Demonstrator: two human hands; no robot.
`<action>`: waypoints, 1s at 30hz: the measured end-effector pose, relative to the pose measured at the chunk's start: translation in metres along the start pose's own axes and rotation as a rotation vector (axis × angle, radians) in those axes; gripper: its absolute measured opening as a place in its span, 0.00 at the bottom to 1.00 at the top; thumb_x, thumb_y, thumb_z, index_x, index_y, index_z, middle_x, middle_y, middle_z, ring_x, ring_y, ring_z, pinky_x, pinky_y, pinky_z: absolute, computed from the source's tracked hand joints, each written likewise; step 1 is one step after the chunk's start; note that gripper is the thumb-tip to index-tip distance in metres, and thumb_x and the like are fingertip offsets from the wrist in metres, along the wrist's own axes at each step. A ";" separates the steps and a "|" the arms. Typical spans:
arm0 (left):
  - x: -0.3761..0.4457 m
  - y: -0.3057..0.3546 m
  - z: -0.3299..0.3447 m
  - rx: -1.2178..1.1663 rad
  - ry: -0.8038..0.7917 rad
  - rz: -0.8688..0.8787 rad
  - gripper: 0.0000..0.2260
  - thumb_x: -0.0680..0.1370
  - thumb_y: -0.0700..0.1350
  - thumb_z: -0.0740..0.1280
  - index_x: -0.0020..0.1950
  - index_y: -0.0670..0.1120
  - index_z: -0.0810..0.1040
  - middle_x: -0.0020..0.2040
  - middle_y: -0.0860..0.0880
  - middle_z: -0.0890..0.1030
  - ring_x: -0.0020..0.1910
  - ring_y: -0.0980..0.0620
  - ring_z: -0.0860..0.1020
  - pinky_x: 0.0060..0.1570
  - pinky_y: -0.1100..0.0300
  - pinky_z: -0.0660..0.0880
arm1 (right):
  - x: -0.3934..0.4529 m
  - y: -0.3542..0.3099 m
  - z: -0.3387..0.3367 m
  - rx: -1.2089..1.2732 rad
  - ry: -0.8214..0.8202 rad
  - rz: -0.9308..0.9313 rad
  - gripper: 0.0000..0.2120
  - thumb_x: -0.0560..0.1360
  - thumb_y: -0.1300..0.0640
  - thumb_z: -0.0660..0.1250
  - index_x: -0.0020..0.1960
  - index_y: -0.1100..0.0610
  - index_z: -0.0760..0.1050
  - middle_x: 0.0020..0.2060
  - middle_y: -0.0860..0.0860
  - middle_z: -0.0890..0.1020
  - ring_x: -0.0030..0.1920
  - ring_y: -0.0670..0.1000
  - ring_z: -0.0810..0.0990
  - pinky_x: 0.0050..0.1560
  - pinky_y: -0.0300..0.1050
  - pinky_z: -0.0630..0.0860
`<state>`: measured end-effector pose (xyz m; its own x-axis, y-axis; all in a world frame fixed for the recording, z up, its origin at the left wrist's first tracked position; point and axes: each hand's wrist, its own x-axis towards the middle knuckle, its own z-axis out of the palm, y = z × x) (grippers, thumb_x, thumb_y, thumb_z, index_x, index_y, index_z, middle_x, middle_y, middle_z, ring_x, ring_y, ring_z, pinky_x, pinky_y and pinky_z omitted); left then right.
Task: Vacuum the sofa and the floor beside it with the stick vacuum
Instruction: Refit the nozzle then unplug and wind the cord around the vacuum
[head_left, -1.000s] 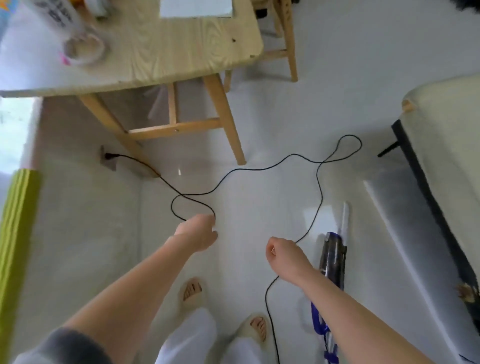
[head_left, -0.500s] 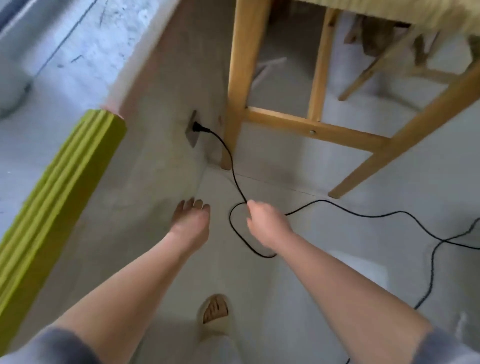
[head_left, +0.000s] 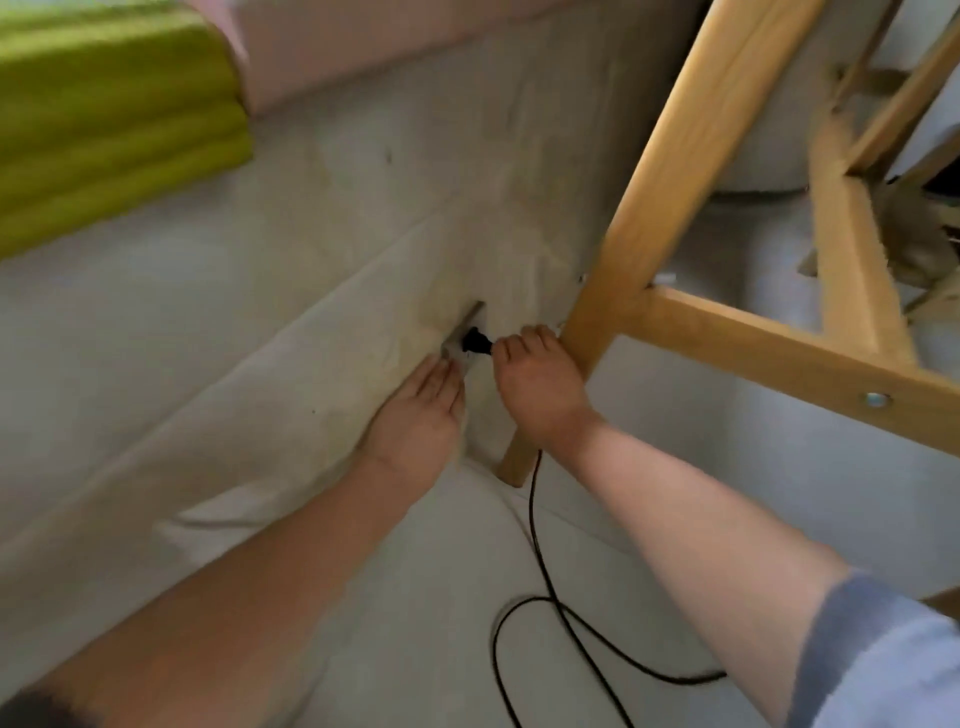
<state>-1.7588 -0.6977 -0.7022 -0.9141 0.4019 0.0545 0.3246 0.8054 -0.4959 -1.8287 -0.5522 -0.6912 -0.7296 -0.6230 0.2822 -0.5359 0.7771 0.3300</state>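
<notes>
Low on the wall, right hand (head_left: 537, 387) pinches the black plug (head_left: 475, 343); left hand (head_left: 418, 415) presses flat, fingers straight.

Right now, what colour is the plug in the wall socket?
Black, like its thin power cord. The small plug shows best in the head view, just left of the right hand.

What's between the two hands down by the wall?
In the head view, the black plug in the socket sits between the left hand and right hand.
</notes>
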 end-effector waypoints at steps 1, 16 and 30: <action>0.002 0.000 0.010 0.010 0.002 0.000 0.24 0.71 0.37 0.50 0.54 0.31 0.82 0.55 0.33 0.81 0.54 0.37 0.81 0.63 0.44 0.73 | 0.008 0.000 0.006 -0.025 -0.009 0.000 0.10 0.63 0.65 0.60 0.39 0.63 0.80 0.31 0.57 0.80 0.35 0.56 0.79 0.45 0.46 0.77; 0.007 0.003 0.009 0.281 -0.038 -0.092 0.22 0.83 0.41 0.48 0.77 0.37 0.55 0.79 0.39 0.51 0.78 0.39 0.46 0.74 0.50 0.36 | 0.008 0.005 0.013 -0.351 0.003 -0.194 0.10 0.56 0.63 0.77 0.28 0.56 0.76 0.23 0.52 0.76 0.36 0.55 0.77 0.38 0.44 0.70; -0.026 0.057 0.039 -0.149 -0.012 -0.074 0.15 0.76 0.43 0.64 0.63 0.45 0.76 0.58 0.45 0.77 0.61 0.46 0.75 0.66 0.55 0.66 | -0.124 0.004 0.051 0.022 0.250 -0.184 0.12 0.61 0.61 0.79 0.36 0.57 0.76 0.29 0.52 0.76 0.30 0.54 0.75 0.29 0.43 0.68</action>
<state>-1.7257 -0.6791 -0.7659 -0.9393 0.3348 0.0754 0.2882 0.8887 -0.3566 -1.7619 -0.4677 -0.7705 -0.4938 -0.7540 0.4332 -0.6602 0.6493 0.3776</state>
